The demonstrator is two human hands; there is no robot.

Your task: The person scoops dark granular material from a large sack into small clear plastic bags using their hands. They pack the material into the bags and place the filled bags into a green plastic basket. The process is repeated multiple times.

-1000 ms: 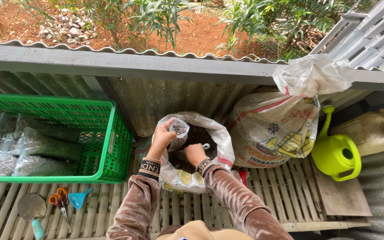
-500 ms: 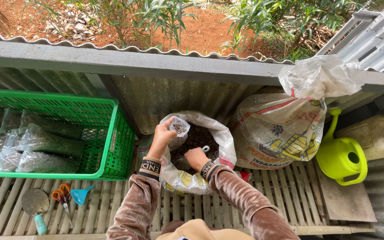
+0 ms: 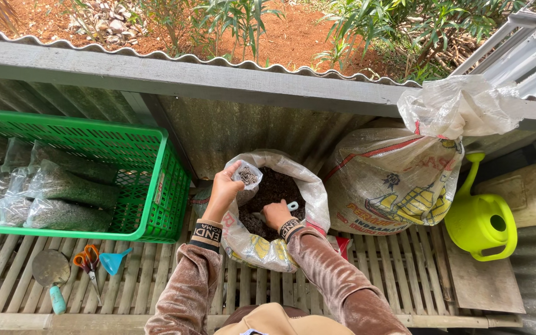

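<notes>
a slatted bamboo bench point(image 3: 404, 273) runs the full width below me, backed by a corrugated metal wall point(image 3: 231, 124). at far left on the bench stands a green plastic crate point(image 3: 156, 186), loaded with clear bags of dark soil point(image 3: 63, 186) lying on their sides. right of centre a large tied sack point(image 3: 398, 180) leans against the wall, its plastic top bunched above the rail. beside it at right sits a lime-green watering can point(image 3: 482, 220), with a pale jug point(image 3: 528, 192) behind it.

directly before me is an open white sack of dark soil point(image 3: 274, 186), its rim rolled down. my left hand point(image 3: 223, 192) is raised over the sack's left edge, pinched on the mouth of a small clear bag point(image 3: 246, 177) that already carries some soil. my right hand point(image 3: 276, 214) is down inside the sack, closed around a small scoop with a light blue handle point(image 3: 292, 205); the scoop's bowl is hidden in the soil. the two hands are apart, near each other.

at lower left on the slats lie a round trowel point(image 3: 51, 270), orange-handled scissors point(image 3: 87, 263) and a small blue scoop point(image 3: 114, 260), close together.
</notes>
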